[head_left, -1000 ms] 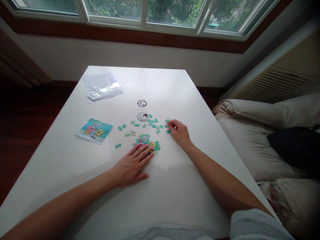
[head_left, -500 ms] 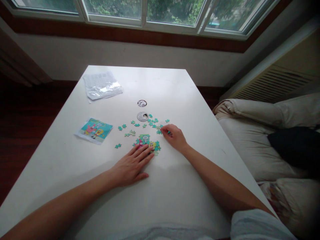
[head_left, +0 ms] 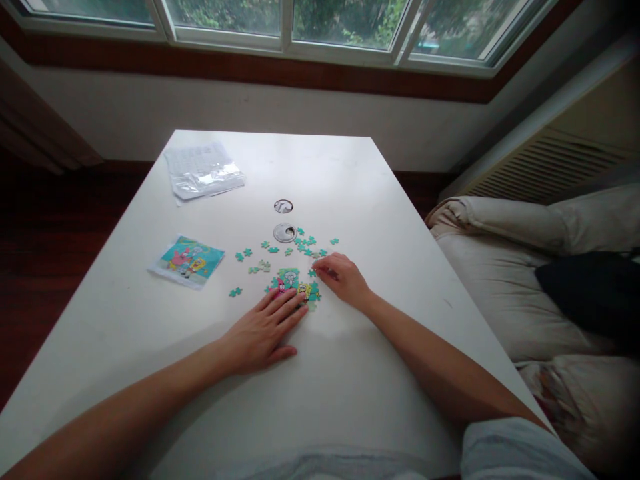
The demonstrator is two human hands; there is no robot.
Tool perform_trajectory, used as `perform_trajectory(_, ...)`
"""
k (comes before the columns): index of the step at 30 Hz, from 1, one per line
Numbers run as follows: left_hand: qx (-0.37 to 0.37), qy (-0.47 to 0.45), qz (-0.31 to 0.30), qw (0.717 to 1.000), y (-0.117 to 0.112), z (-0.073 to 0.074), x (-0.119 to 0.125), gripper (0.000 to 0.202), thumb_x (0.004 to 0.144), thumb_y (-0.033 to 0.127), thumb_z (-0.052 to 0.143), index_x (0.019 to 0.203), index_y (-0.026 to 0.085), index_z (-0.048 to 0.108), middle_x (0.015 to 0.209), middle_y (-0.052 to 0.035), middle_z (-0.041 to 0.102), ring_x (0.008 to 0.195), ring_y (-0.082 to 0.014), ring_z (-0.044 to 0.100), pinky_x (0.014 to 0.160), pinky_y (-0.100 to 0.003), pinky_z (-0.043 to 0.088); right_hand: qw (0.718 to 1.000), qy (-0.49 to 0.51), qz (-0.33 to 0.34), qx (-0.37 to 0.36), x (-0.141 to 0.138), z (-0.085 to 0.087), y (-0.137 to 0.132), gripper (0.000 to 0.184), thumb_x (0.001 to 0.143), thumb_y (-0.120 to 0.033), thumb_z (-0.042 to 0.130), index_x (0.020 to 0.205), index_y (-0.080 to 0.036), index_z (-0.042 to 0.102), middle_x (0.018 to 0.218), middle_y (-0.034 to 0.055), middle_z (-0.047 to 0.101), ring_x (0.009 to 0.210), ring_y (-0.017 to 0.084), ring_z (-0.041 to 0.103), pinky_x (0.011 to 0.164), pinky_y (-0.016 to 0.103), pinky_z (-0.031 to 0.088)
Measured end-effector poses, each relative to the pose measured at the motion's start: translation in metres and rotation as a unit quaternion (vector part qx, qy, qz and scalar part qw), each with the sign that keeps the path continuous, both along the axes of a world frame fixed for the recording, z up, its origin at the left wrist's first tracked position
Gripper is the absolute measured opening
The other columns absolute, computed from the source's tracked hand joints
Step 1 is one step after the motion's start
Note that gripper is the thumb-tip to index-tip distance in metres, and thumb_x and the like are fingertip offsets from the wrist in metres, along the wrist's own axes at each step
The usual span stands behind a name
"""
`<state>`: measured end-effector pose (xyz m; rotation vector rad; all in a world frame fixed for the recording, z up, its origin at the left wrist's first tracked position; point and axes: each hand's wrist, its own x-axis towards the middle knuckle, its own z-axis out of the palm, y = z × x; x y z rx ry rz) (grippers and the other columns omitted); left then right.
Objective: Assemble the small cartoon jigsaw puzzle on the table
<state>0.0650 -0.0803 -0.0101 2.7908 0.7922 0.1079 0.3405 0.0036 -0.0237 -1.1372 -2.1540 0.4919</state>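
Partly joined jigsaw (head_left: 290, 279) is on the white table (head_left: 380, 387), roughly centred in front of the person, w/ its near edge under the left hand (head_left: 265, 333). That hand is flat, palm down, fingers outstretched & thumb apart, gripping nothing; fingertips rest over the lower part of the joined pcs, prob. as a light weight so they don't slide. Right hand (head_left: 345, 280) is just beyond the jigsaw's right side, thumb & fingertips drawn close together at a small teal piece (head_left: 312, 273); can't tell if it's pinched, pushed or only touched, b/c the fingers hide the contact. The curled pose prob. suits such a tiny, flat thing.

Loose pieces (head_left: 273, 250) lie in an arc past the jigsaw, w/ a denser cluster up to the right, prob. spread out so each can be seen & reached. Picture packet (head_left: 189, 259) is off to the left, face up, prob. for reference; it shows cartoon figures on teal, apparently SpongeBob characters. Clear plastic sleeve (head_left: 205, 173) is at the far left corner, well apart, prob. out of the way; faint printed lines inside, too small to read. No brand name or other wording legible
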Motion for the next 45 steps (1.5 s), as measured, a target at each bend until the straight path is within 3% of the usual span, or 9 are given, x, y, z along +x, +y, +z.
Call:
perform_trajectory(10,0.002,-0.003,0.001,1.0,0.0,0.0,0.001,0.078,0.103,0.06,0.045,0.166,0.021,0.02,0.174,-0.0092,0.016,0.161,-0.0296,0.012,0.131,-0.048,0.006,1.0,0.008,0.008,-0.003,0.0,0.0,0.001,0.021,0.092,-0.012,0.062,0.101,-0.026,0.074,0.083,0.0025,0.07,0.082,0.021,0.059,0.079,0.035,0.047)
perform_trajectory(24,-0.005,-0.001,0.003,1.0,0.0,0.0,0.001,0.078,0.103,0.06,0.046,0.166,0.021,0.019,0.174,-0.0088,0.014,0.161,-0.0296,0.012,0.131,-0.048,0.006,0.999,0.029,0.03,0.006,0.0,-0.001,0.0,0.022,0.091,-0.009,0.059,0.092,-0.025,0.075,0.08,0.003,0.068,0.082,0.021,0.058,0.078,0.035,0.048)
perform_trajectory(33,-0.002,-0.01,0.002,1.0,0.0,-0.001,0.0,0.079,0.103,0.059,0.047,0.166,0.021,0.019,0.173,-0.01,0.018,0.161,-0.0301,0.014,0.131,-0.048,0.007,0.997,0.066,0.042,-0.017,-0.016,0.006,-0.013,0.015,0.095,-0.02,0.063,0.096,-0.025,0.077,0.088,0.0038,0.072,0.079,0.018,0.062,0.077,0.033,0.052)
perform_trajectory(45,0.003,-0.02,0.0,1.0,0.0,-0.004,0.001,0.078,0.102,0.059,0.047,0.166,0.022,0.02,0.173,-0.0102,0.019,0.161,-0.0302,0.015,0.131,-0.049,0.008,0.996,0.048,0.076,0.003,-0.019,-0.004,-0.011,0.015,0.098,-0.023,0.063,0.1,-0.026,0.077,0.096,0.0052,0.077,0.092,0.021,0.066,0.086,0.037,0.053)
